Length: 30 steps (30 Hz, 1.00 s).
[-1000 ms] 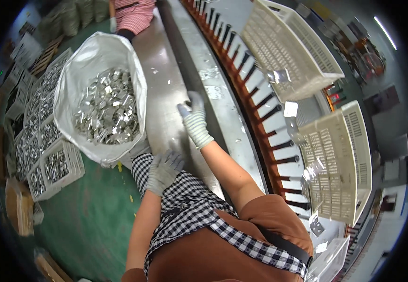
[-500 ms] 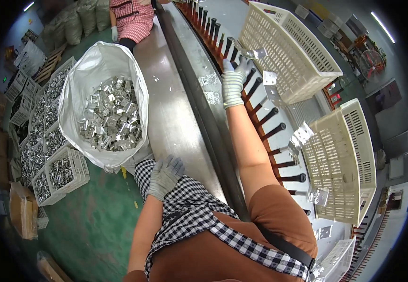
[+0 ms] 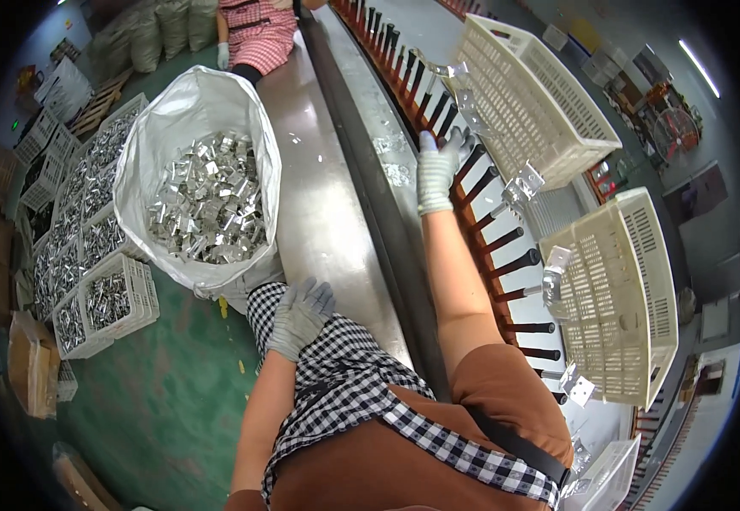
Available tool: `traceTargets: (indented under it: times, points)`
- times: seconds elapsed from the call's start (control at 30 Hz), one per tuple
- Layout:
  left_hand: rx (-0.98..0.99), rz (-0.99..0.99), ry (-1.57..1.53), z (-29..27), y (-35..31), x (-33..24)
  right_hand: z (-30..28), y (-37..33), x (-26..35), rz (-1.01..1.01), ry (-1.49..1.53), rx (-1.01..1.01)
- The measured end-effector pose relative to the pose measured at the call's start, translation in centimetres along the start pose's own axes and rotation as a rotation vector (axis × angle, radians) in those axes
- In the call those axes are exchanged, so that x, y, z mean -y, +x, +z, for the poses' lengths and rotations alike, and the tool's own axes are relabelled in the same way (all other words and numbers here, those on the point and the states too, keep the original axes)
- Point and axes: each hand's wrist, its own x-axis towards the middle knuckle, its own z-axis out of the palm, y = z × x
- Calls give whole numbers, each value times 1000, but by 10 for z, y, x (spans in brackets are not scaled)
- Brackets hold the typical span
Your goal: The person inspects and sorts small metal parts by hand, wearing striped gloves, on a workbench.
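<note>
My right hand [image 3: 441,177], in a pale knitted glove with grey fingertips, reaches over a row of black-tipped rods [image 3: 507,240] set along a reddish-brown strip. Its thumb and fingers are apart, and I see nothing held between them. Shiny bent metal brackets [image 3: 524,185] sit at the ends of some rods; other rods are bare. My left hand [image 3: 300,322], also gloved, lies with fingers extended on the checked apron [image 3: 349,362] over my leg. Beyond it stands a white sack [image 3: 144,226] holding many small silver metal pieces [image 3: 212,200].
Two cream plastic baskets [image 3: 613,298] stand right of the rods. A steel bench top [image 3: 323,213] and a dark rail [image 3: 355,170] lie between the sack and rods. Crates of metal parts [image 3: 136,294] fill the left floor. Another person [image 3: 259,34] sits at the far end.
My right hand has drawn slightly nearer along the rods. The brackets and rods stand at different places beside the baskets. The view has shifted a little; my left hand stays on the apron.
</note>
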Motion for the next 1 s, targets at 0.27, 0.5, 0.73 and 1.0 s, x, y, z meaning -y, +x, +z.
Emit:
traceTargets:
  times: [0.27,0.5,0.73,1.0]
  points:
    - [69,51,16,-33,8,-2,12,44,133,-432,581,0]
    - [-37,-89,33,3,3,-4,75,-91,166,-602,333,907]
    - [88,-56,92,-16,6,-5,10,-225,28,58,363,1270]
    - [-4,-46,24,-6,2,-12,-55,-123,18,111,497,180]
